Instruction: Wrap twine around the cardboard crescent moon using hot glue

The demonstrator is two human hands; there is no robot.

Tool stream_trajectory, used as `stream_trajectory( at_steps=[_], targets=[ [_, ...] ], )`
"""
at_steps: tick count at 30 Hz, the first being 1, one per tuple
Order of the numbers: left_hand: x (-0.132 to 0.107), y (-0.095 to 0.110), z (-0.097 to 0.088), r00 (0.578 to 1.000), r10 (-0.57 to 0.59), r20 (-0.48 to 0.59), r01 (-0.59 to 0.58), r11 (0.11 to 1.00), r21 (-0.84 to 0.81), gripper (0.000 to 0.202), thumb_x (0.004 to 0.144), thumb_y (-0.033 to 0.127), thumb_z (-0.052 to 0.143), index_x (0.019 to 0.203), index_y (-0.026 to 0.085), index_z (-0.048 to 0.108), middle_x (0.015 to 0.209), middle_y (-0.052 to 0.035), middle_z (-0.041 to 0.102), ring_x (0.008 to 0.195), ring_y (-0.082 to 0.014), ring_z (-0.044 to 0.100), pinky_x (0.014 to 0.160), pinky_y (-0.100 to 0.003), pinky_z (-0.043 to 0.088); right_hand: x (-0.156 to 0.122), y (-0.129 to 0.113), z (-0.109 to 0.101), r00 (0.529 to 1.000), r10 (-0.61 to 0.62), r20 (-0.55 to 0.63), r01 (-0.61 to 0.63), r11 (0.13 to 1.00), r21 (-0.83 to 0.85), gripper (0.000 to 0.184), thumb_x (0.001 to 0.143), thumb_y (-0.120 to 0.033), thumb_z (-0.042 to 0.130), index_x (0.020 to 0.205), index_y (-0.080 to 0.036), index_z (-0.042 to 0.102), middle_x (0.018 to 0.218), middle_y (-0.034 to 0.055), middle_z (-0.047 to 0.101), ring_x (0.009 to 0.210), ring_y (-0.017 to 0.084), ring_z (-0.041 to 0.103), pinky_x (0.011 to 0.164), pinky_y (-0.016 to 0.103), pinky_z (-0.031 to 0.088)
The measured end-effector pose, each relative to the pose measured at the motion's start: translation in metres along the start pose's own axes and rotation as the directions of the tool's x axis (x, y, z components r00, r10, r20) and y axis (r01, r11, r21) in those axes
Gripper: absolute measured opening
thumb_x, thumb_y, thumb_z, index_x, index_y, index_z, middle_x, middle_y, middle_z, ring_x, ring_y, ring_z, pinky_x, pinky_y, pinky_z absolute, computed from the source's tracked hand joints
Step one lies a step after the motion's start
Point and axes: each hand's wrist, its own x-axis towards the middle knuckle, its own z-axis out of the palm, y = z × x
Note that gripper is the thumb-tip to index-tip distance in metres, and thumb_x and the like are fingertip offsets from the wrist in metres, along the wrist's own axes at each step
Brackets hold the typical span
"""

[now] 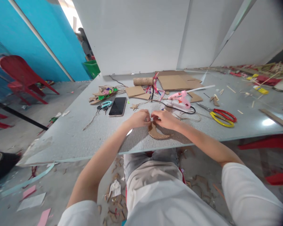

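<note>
A crescent cut from brown cardboard (157,134) lies near the table's front edge, its upper tip between my two hands. My left hand (141,118) is closed at that tip, fingers bent around it. Opposite it, my right hand (165,119) has thumb and fingers pinched together, almost touching the left fingertips. Whatever small thing the right fingers hold is hidden. Just beyond the hands are a small cardboard star (134,107) and thin twine (191,119). A pink hot glue gun (181,99) rests behind my right hand.
Scissors with red and yellow handles (223,117) lie to the right. A phone (118,106) and keys (103,107) are on the left. Farther back are a twine roll (143,81), cardboard sheets (176,82) and a pile of small cardboard pieces (102,93). A white panel (136,37) rises behind.
</note>
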Motion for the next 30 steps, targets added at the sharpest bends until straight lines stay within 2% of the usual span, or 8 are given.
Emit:
stream_trajectory(
  at_steps=[6, 9, 15, 19, 23, 26, 28, 30],
  targets=[
    [0.004, 0.000, 0.003, 1.000, -0.018, -0.001, 0.018, 1.000, -0.007, 0.015, 0.075, 0.027, 0.059, 0.071, 0.017, 0.069, 0.092, -0.0055, 0.064, 0.088, -0.0192, 0.060, 0.082, -0.028, 0.046, 0.006, -0.007, -0.006, 0.986, 0.155, 0.057, -0.155, 0.988, -0.009, 0.014, 0.073, -0.012, 0.057, 0.084, -0.018, 0.061, 0.078, 0.0023, 0.068, 0.072, 0.015, 0.061, 0.062, 0.024, 0.037],
    [0.004, 0.000, 0.002, 1.000, -0.026, 0.002, 0.026, 1.000, -0.003, 0.015, 0.075, 0.027, 0.059, 0.070, 0.018, 0.070, 0.090, -0.0043, 0.065, 0.087, -0.0182, 0.061, 0.080, -0.027, 0.047, 0.014, -0.006, -0.011, 0.967, 0.230, 0.114, -0.239, 0.969, 0.067, 0.023, 0.069, -0.011, 0.061, 0.091, -0.018, 0.059, 0.078, 0.0007, 0.068, 0.072, 0.014, 0.061, 0.062, 0.023, 0.039],
    [0.000, -0.008, -0.007, 0.998, -0.043, -0.040, 0.045, 0.998, 0.047, 0.012, 0.073, 0.024, 0.061, 0.073, 0.017, 0.071, 0.097, -0.0080, 0.064, 0.096, -0.0236, 0.059, 0.086, -0.033, 0.045, 0.017, 0.016, -0.026, 0.927, 0.170, 0.334, -0.271, 0.920, 0.284, 0.045, 0.070, -0.013, 0.067, 0.112, -0.016, 0.051, 0.102, 0.0066, 0.066, 0.075, 0.013, 0.063, 0.061, 0.023, 0.045],
    [0.000, -0.017, -0.010, 1.000, 0.008, -0.028, -0.007, 0.999, 0.037, 0.013, 0.077, 0.023, 0.060, 0.076, 0.017, 0.071, 0.093, -0.0071, 0.064, 0.094, -0.0207, 0.059, 0.090, -0.032, 0.044, 0.013, 0.024, -0.033, 0.931, 0.134, 0.340, -0.252, 0.908, 0.334, 0.033, 0.075, -0.012, 0.062, 0.107, -0.016, 0.055, 0.100, 0.0069, 0.067, 0.081, 0.013, 0.063, 0.070, 0.025, 0.049],
    [0.001, -0.019, -0.007, 0.998, 0.037, -0.048, -0.036, 0.999, 0.015, 0.016, 0.081, 0.026, 0.060, 0.083, 0.017, 0.072, 0.095, -0.0068, 0.063, 0.094, -0.0197, 0.058, 0.091, -0.032, 0.044, 0.011, 0.024, -0.041, 0.950, 0.158, 0.270, -0.223, 0.947, 0.230, 0.020, 0.076, -0.019, 0.064, 0.095, -0.018, 0.061, 0.103, 0.0071, 0.069, 0.095, 0.017, 0.063, 0.082, 0.028, 0.046],
    [0.001, -0.019, -0.003, 0.997, 0.040, -0.071, -0.040, 0.999, 0.001, 0.015, 0.079, 0.026, 0.062, 0.087, 0.018, 0.073, 0.099, -0.0069, 0.061, 0.094, -0.0196, 0.058, 0.089, -0.032, 0.044, 0.004, 0.034, -0.058, 0.954, 0.211, 0.213, -0.237, 0.966, 0.107, 0.019, 0.075, -0.027, 0.065, 0.092, -0.019, 0.063, 0.101, 0.0055, 0.069, 0.090, 0.017, 0.062, 0.076, 0.028, 0.045],
    [0.001, -0.018, 0.000, 0.996, 0.048, -0.078, -0.049, 0.999, -0.010, 0.014, 0.079, 0.026, 0.062, 0.085, 0.018, 0.072, 0.099, -0.0065, 0.061, 0.093, -0.0189, 0.058, 0.087, -0.030, 0.045, -0.005, 0.047, -0.076, 0.936, 0.278, 0.217, -0.296, 0.953, 0.056, 0.021, 0.077, -0.037, 0.063, 0.085, -0.018, 0.064, 0.088, 0.0046, 0.069, 0.079, 0.016, 0.061, 0.069, 0.027, 0.043],
    [0.002, -0.018, 0.001, 0.995, 0.055, -0.080, -0.057, 0.998, -0.019, 0.013, 0.079, 0.025, 0.062, 0.084, 0.018, 0.072, 0.097, -0.0060, 0.060, 0.092, -0.0186, 0.058, 0.087, -0.030, 0.045, -0.018, 0.067, -0.096, 0.885, 0.361, 0.295, -0.378, 0.926, 0.002, 0.030, 0.076, -0.048, 0.062, 0.077, -0.017, 0.064, 0.076, 0.0037, 0.067, 0.070, 0.016, 0.058, 0.064, 0.028, 0.041]
  ],
)
